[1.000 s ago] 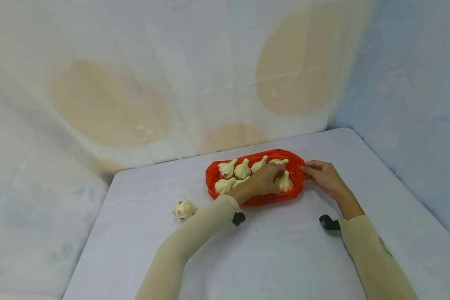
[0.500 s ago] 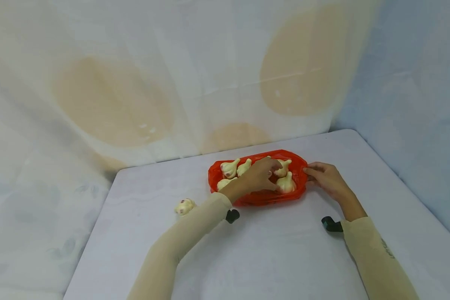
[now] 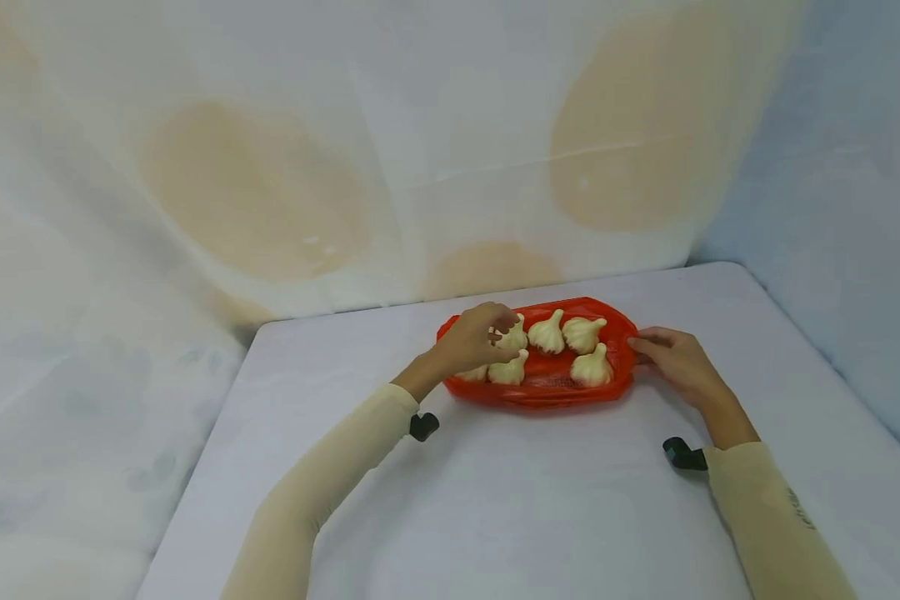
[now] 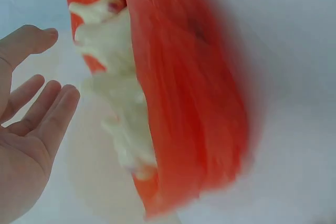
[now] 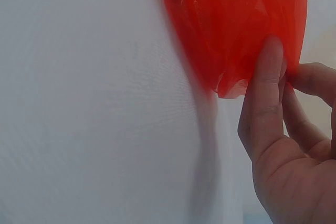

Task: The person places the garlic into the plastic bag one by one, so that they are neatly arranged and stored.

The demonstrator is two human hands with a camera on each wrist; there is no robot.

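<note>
A red plastic bag (image 3: 543, 402), spread out like a shallow tray, lies on the table with several garlic bulbs in it. One garlic bulb (image 3: 592, 367) sits near its right end, another garlic bulb (image 3: 547, 333) at the back. Over the left end of the bag is my left hand (image 3: 465, 342), hiding some of the bulbs. The left wrist view shows that hand (image 4: 26, 156) with its fingers apart and nothing in them, beside the bulbs. At the right end my right hand (image 3: 682, 367) pinches the bag's edge between thumb and fingers, as the right wrist view confirms.
A white cloth covers the table (image 3: 532, 500). Behind it hangs a pale curtain (image 3: 457, 167) with tan patches, and another light sheet (image 3: 840, 292) closes off the right side. Dark wrist camera mounts (image 3: 685, 454) stick out from both cuffs.
My left hand has moved left across the bag, uncovering bulbs in its middle and right. The loose bulb left of the bag is now out of sight. My right hand keeps its hold.
</note>
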